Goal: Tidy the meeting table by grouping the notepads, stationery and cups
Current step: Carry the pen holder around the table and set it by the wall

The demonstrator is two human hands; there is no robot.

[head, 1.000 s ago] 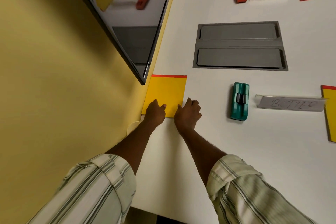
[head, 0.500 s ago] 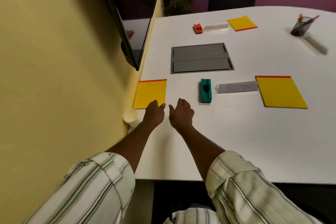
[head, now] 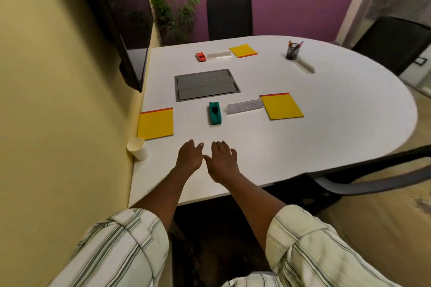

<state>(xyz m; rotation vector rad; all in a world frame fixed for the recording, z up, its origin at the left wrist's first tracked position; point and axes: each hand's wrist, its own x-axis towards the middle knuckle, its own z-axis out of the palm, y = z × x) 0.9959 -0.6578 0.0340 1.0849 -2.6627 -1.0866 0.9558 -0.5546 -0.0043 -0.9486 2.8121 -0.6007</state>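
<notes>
My left hand [head: 189,158] and right hand [head: 222,162] now off near notepad [head: 155,124], fingers apart, empty, over worktop [head: 326,123]. Notepad squared by wall; cup [head: 137,148] just beside. Others ungrouped.

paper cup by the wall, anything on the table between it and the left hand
Nothing visible. The paper cup stands at the table's wall-side edge, and only bare white surface lies between it and the empty left hand. The nearest yellow notepad lies beyond the cup, off that line.
</notes>
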